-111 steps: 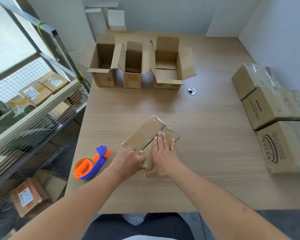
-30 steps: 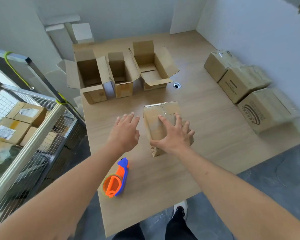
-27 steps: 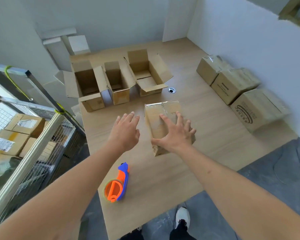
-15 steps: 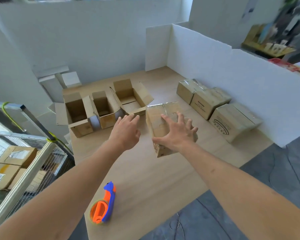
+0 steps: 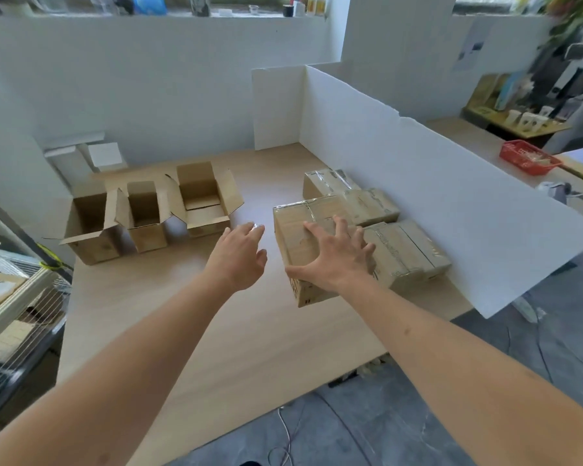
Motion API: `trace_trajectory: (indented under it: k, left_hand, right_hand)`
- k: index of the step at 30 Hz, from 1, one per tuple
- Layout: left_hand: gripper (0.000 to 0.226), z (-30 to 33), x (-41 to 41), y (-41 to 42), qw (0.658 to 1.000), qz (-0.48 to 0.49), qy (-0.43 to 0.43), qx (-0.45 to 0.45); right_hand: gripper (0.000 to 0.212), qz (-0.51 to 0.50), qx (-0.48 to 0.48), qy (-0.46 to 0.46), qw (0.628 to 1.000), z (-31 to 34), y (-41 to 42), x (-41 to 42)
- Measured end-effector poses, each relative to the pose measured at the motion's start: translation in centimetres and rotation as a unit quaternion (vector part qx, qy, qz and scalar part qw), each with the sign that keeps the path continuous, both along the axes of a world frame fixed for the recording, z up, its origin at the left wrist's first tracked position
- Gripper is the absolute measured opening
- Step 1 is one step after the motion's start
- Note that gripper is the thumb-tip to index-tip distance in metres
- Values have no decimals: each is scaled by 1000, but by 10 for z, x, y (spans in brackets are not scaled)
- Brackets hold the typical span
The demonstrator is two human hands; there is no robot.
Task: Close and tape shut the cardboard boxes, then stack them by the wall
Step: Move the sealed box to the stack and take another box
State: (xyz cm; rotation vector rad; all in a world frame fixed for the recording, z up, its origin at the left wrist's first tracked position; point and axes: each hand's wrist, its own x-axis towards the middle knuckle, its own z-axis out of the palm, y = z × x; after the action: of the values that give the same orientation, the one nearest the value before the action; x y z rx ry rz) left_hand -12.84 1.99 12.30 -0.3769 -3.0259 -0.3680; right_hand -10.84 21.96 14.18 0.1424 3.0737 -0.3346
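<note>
A taped cardboard box (image 5: 293, 237) hangs tilted above the wooden table (image 5: 216, 331). My right hand (image 5: 337, 253) grips it from above, thumb on the near side and fingers spread over the top. My left hand (image 5: 239, 257) hovers just left of the box with relaxed fingers, holding nothing. Three sealed boxes lie along the white wall panel (image 5: 418, 183): a far one (image 5: 327, 183), a middle one (image 5: 371, 205) and a near one (image 5: 408, 250). The held box partly hides the middle and near ones. Three open boxes stand at the back left: (image 5: 91, 227), (image 5: 147, 216), (image 5: 202, 203).
A wire rack (image 5: 14, 297) with more boxes borders the table's left edge. The table's near edge drops to a grey floor with cables (image 5: 317, 432). A red basket (image 5: 525, 159) sits on a desk beyond the panel. The tape dispenser is out of view.
The box has been lifted off the table and carried right, toward the sealed boxes by the wall. The view has swung up and right, and the tape dispenser has left the frame.
</note>
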Motion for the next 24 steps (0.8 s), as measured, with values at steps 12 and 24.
trace_trajectory:
  k: [12,24]
  left_hand:
    - [42,-31,-96,88,999,21,-29,-35]
    - [51,-66,-234,87,994,72,-77,-36]
  right_hand:
    - [108,26,-11,-18,999,-32,85,-107]
    - [105,61,-42,-53,996,-74,74,-264]
